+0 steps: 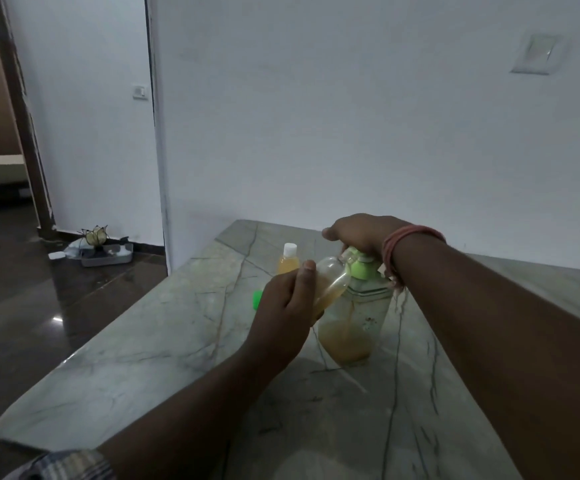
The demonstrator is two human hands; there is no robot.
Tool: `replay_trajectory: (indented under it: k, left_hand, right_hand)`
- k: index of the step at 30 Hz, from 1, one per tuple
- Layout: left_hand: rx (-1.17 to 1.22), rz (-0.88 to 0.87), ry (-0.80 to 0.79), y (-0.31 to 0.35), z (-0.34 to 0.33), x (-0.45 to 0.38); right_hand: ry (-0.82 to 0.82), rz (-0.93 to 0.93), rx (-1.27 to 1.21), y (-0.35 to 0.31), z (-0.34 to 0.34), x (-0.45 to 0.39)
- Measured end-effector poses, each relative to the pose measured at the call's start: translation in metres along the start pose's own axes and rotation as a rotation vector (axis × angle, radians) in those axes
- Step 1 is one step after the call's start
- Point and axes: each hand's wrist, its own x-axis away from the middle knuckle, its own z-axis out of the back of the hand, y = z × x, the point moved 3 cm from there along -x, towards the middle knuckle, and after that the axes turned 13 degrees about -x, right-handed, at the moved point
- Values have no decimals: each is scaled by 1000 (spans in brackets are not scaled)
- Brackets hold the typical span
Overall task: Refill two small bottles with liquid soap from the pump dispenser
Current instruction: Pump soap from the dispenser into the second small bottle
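Observation:
A clear pump dispenser (pixel 354 327) with a green pump top and orange soap in its lower part stands on the marble table (pixel 143 358). My right hand (pixel 357 233) lies over the green pump head. My left hand (pixel 285 306) grips a small clear bottle (pixel 331 278), tilted, its mouth up at the pump spout; orange soap fills its lower part. A second small bottle (pixel 287 261) with a white cap and orange soap stands upright behind. A green cap (pixel 256 299) lies on the table to the left of my left hand.
A white wall runs close behind the table, with a doorway to the left. On the dark floor near the wall sits a grey tray (pixel 108 256) with small items. The table's rounded corner is at the near left.

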Motion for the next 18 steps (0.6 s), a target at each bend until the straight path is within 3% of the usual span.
replay_trajectory:
  k: [4, 8, 15, 18]
  left_hand:
    - [3, 18, -10, -2, 1, 1]
    - [6, 16, 10, -3, 0, -3]
    - [36, 21, 4, -1, 0, 1]
    - [26, 13, 13, -3, 1, -3]
  right_hand:
    - [-33, -7, 5, -5, 4, 4]
    - [34, 28, -19, -2, 3, 1]
    - [-35, -35, -33, -2, 4, -2]
    - [19, -1, -69, 4, 4, -6]
